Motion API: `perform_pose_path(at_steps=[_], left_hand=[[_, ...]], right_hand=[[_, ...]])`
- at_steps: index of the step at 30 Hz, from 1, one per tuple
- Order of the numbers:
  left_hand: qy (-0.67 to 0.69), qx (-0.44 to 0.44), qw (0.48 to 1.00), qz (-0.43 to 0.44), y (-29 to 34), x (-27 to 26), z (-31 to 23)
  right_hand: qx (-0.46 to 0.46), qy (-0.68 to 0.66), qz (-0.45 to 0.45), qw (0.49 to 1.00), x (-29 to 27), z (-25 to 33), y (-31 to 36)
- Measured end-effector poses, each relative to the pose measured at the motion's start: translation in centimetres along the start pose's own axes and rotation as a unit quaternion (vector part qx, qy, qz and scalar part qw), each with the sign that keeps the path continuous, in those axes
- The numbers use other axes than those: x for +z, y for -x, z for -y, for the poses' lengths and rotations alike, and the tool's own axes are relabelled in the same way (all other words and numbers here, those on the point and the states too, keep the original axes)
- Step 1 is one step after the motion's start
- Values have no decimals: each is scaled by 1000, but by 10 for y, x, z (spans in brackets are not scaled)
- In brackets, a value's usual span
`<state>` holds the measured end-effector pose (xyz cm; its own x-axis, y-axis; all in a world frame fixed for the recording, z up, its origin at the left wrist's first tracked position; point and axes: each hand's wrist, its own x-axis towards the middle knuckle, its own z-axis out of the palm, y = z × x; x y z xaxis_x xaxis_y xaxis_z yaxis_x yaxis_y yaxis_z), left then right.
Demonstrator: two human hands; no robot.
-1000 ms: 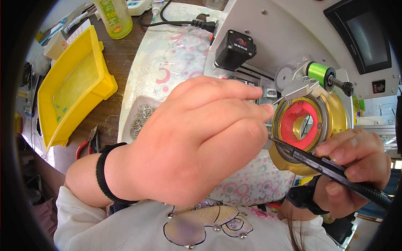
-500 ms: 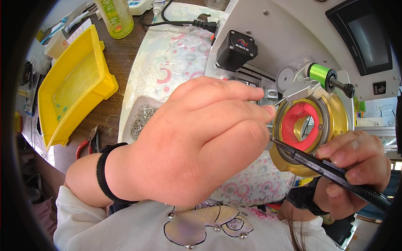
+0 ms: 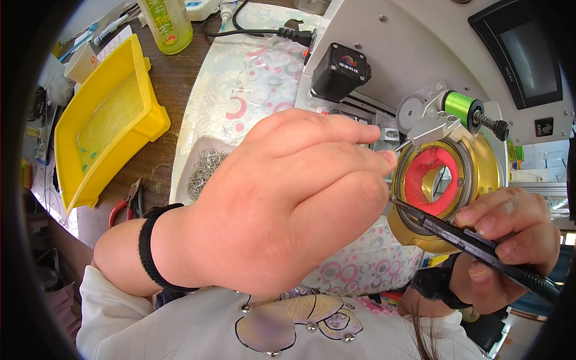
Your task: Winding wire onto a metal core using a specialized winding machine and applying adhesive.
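Observation:
My left hand (image 3: 288, 207) reaches across the middle, back up, with its fingers bent and pressed together beside a winding machine. What those fingertips pinch, if anything, is hidden behind the hand. On the right, my right hand (image 3: 510, 225) grips a slim black tool (image 3: 459, 239) with a pointed front and a ridged rear end. The tool's tip lies close to my left fingers, in front of the machine's gold ring head (image 3: 489, 165). A pink-red lining (image 3: 414, 180) surrounds the ring's opening. Above it sits a spool of bright green thread (image 3: 459, 104) on a metal bracket (image 3: 427, 128).
Small wire pieces (image 3: 206, 173) fill a pale tray behind my left wrist. A yellow bin (image 3: 157, 120), red-handled pliers (image 3: 120, 211) and a bottle (image 3: 165, 27) stand at left. The machine's black motor block (image 3: 341, 71) and dark screen (image 3: 519, 54) rise at the back.
Both hands and the black tool hold almost the same position. The whole view has shifted only very slightly.

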<state>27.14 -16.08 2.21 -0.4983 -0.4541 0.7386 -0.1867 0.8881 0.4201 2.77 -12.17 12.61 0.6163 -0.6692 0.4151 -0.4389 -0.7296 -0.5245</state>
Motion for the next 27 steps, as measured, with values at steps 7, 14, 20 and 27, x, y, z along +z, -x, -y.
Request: perform_pose_path(at_steps=[7, 14, 20, 27], left_hand=[[-2, 2, 1000, -2, 0, 0, 0], [-4, 1, 1000, -3, 0, 1, 0], [-2, 3, 1000, -11, 0, 2, 0], [1, 6, 1000, -14, 0, 2, 1]], right_hand=[[0, 2, 2, 1000, 0, 0, 0], [-6, 1, 5, 1000, 0, 0, -2], [-22, 10, -9, 1000, 7, 1, -3], [-39, 11, 88, 995, -17, -1, -2]])
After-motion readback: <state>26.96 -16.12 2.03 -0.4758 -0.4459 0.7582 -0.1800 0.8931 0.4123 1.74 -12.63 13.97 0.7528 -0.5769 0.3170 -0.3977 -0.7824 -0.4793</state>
